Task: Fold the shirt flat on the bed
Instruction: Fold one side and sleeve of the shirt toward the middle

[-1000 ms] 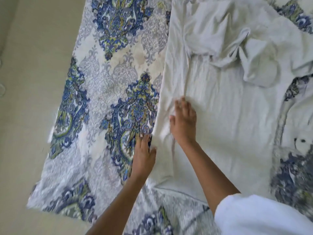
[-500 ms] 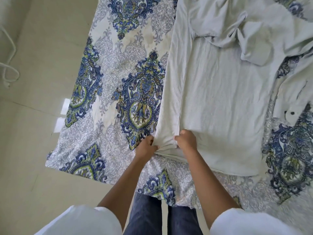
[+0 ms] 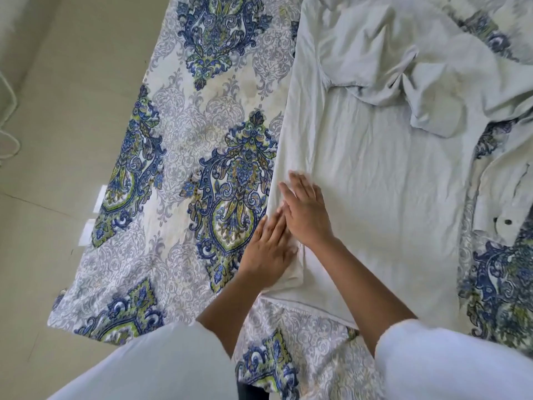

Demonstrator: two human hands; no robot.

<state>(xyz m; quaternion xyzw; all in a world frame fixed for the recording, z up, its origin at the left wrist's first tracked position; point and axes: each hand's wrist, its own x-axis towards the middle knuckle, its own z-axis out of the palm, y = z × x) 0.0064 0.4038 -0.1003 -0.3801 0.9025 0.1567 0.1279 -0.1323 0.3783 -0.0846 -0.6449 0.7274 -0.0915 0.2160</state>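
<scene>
A pale white shirt [image 3: 383,180] lies spread on the bed, its body flat and its upper part and sleeves bunched at the top right. Its left side is folded inward in a narrow strip. My left hand [image 3: 268,252] lies flat with straight fingers on that folded strip near the hem. My right hand [image 3: 307,210] presses flat on the same fold just above, its fingers overlapping the left hand's fingertips. Both hands hold nothing.
The bed wears a bedsheet [image 3: 202,157] patterned in blue, green and grey. Its left edge drops to a beige floor [image 3: 57,111]. Another pale garment with a dark button [image 3: 509,222] lies at the right. A cord [image 3: 8,134] lies on the floor.
Half a second ago both hands pinched the shirt's lower left corner at the hem. Now they lie flat on the folded left strip, higher up the shirt.
</scene>
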